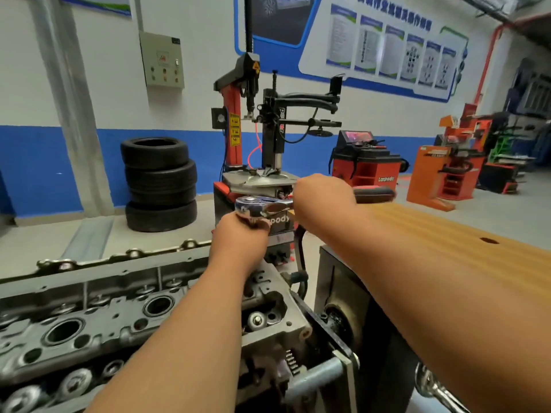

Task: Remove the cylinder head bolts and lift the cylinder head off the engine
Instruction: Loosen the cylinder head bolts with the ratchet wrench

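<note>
While the grey cast-metal cylinder head (89,308) lay at lower left beneath the left arm, the left hand (238,238) gripped the chrome ratchet wrench (262,205) just under its head and the right hand (323,198) clasped its red-and-black handle.

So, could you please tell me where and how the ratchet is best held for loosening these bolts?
Take the ratchet by its red-and-black handle, coming from the right: it sticks out roughly level that way, and its far end should give most leverage. Steady under the chrome head from the left.
</note>
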